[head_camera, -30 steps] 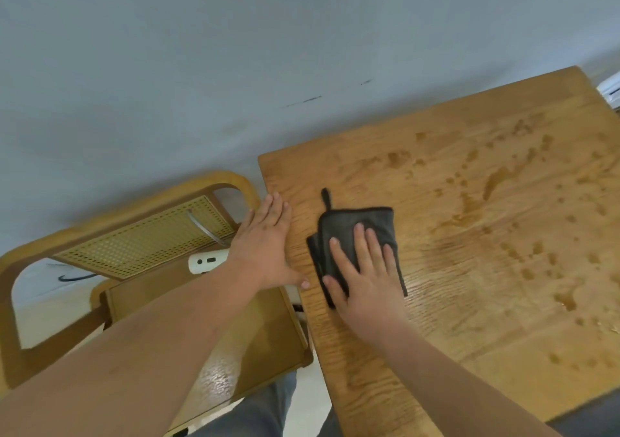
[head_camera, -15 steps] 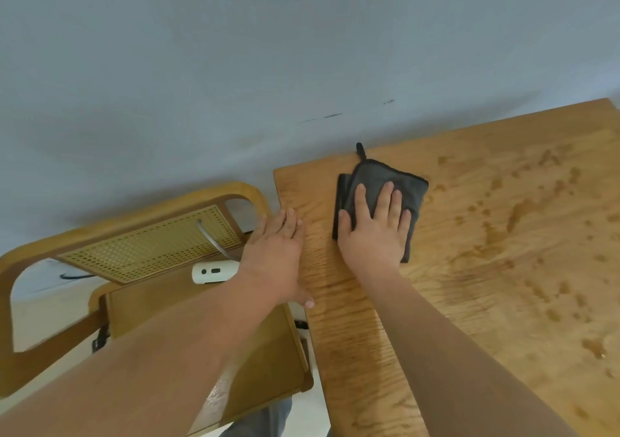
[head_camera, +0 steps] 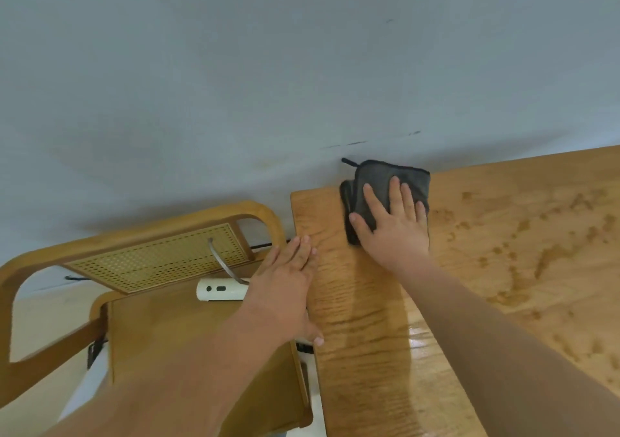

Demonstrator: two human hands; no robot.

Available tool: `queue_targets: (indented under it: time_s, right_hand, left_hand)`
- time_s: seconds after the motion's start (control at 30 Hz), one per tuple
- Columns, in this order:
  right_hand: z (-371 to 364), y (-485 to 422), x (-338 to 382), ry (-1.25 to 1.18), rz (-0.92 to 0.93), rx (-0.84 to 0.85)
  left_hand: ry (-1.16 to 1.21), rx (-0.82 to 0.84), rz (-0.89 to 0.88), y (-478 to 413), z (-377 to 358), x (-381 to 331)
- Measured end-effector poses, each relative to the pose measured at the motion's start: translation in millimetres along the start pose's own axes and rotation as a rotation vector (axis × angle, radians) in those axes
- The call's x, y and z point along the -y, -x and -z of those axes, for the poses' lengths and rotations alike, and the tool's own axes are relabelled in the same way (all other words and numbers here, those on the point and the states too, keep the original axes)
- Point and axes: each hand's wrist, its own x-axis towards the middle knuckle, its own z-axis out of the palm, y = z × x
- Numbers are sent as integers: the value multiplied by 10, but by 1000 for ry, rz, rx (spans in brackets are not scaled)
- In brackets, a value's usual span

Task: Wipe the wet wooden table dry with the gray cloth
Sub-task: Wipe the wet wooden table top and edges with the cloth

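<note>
The folded gray cloth lies at the far left corner of the wooden table, its far edge against the wall. My right hand presses flat on it with straight, spread fingers. My left hand rests flat on the table's left edge, fingers straight and together. Water drops and streaks cover the table to the right of the cloth.
A wooden chair with a cane back stands left of the table, close to its edge. A white device with a grey strap lies on the chair's seat. The pale grey wall runs right behind the table.
My right hand has pushed the cloth away from me, from mid-table up to the far edge by the wall. My left hand has stayed on the left edge.
</note>
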Motion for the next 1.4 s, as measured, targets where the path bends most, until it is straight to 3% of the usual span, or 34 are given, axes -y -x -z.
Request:
queue_targets:
  time_s: [0.13,0.27,0.33,0.4,0.47,0.53,0.6,0.67,0.73,0.83,0.93,1.0,1.13,1.2,1.3,1.4]
  right_hand:
    - [-34,-125,404,-44,-103,-48]
    - [-271,357,496,5,199,-143]
    - [-324,530,237,66,388,-104]
    - [-227,461,-151,135,463,-40]
    - [-79,222,-509,173,343,-47]
    - [76,-30,-702,91,79,-17]
    - [111,-151,-672,7,-146,-12]
    - [53,-114,-422,-56,-245,-37]
    - [-96,116,-77,-51,-187,-89]
    - [-358,658,237,24,138,-104]
    - [-341,860,15,82,393,-45]
    - [-185,686,-229,115,382,-26]
    - [106,248,-417,-7,-15,-25]
    - [89,220,-306,-27,-102,-38]
    - [-75,506,-40,28,-29,-102]
    - [-328,929,69,67,179,-152]
  left_hand:
    - [0,-13,2,-7,-6,10]
    - [28,-32,-7,26,-25,14]
    - [19,-31,-5,16,-8,18]
    - [12,-15,-2,1,17,19]
    - [0,4,3,-18,31,9]
    - [-2,13,4,-20,35,0]
    - [-1,10,8,-13,27,-6]
    - [-2,11,6,-6,23,-5]
    - [4,12,6,-2,21,3]
    - [15,-10,10,13,39,-9]
    - [9,-11,5,23,66,-38]
    - [19,-3,14,22,86,-43]
    - [1,23,28,8,104,-56]
    - [-6,25,37,26,106,-79]
    - [-15,38,43,18,127,-107]
    - [-23,27,50,6,150,-122]
